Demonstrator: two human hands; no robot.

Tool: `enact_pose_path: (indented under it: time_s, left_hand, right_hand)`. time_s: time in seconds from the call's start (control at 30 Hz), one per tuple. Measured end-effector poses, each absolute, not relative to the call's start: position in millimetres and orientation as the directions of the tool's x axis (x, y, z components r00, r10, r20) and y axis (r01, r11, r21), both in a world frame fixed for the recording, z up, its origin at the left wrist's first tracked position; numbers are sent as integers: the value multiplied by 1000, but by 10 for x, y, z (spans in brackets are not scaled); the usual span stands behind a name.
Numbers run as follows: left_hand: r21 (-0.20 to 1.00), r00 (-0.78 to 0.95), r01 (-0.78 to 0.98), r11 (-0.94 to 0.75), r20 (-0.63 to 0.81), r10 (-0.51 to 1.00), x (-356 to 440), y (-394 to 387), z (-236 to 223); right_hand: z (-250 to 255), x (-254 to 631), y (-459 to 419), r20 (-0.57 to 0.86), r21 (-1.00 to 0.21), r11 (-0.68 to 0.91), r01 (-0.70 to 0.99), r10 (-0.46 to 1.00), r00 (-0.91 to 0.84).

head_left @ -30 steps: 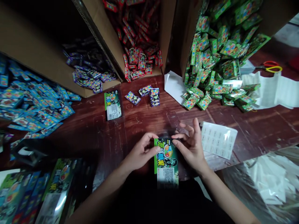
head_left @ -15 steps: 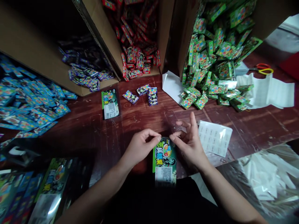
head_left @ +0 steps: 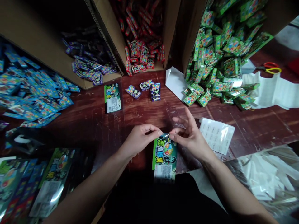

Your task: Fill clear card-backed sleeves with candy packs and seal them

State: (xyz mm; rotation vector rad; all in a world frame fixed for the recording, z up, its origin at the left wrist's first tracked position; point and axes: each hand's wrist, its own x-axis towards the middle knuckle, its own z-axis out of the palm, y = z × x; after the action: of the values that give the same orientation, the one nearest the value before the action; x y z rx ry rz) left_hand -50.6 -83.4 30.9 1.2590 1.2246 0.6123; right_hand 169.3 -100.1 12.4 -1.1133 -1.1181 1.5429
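A flat green-and-black candy pack (head_left: 164,157) with a white label panel lies upright in front of me, close to my body. My left hand (head_left: 143,140) is closed, thumb and forefinger pinching its top edge near the left corner. At the right end of that same edge my right hand (head_left: 189,137) pinches with thumb and forefinger, its other fingers raised and spread. A similar candy pack (head_left: 113,98) lies farther back on the left. Several small purple candy packets (head_left: 155,91) lie beside it.
Cardboard boxes (head_left: 100,28) along the back hold purple, red (head_left: 143,56) and green packets (head_left: 210,59). Blue packets (head_left: 35,90) are heaped left. A sticker sheet (head_left: 217,135) lies right of my hands, scissors (head_left: 272,67) farther back. Stacked packs (head_left: 52,177) stand at lower left; a plastic bag (head_left: 266,174) at lower right.
The view has shifted slightly, so the boxes and packets appear a little farther right and higher. Both hands stay at the pack's top edge, with only slight finger movement.
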Motion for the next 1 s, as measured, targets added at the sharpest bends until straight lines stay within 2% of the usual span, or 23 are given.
enact_pose_path:
  time_s: [0.1,0.17,0.23,0.37,0.5,0.6,0.7,0.8,1.0]
  left_hand:
    - [940,357,222,258,-325,876,-564,-832,348]
    - [949,382,211,235,-302,873,-617,-834,371]
    - [952,395,227,204,-282,874,-677,-857,388]
    - [966,434,197,166,-238,869,-740,-981,393]
    - [983,397,106,152,-182,900,-667,-1104,338]
    - [982,370,142,127,-172,913,-598,-1131,290]
    - [976,368,186,112,-175,913,-574,-1130,268]
    - [971,370,207,122,-193,909,-578,-1138,267]
    - [959,346,253,126,-211,914,-549,-1175,279]
  right_hand:
    - [165,1661,-927,-285,-917,-324,-232,940,-188]
    - [182,1632,-902,-321,-901,-363,-238,926,-197]
    - [198,1615,-939,-266,-931,-309,-196,939,-220]
    - [265,1671,-1161,-47,-997,-63,-45,954,-296]
    - [410,1815,-1219,14,-999,26,40,959,-281]
    - [546,1886,-1059,-54,-996,-31,82,951,-303]
    - [630,1889,-876,-195,-981,-163,107,853,-484]
    - [637,1850,-765,-269,-963,-223,152,749,-605]
    - [546,1771,-709,-233,-972,-159,171,691,-684]
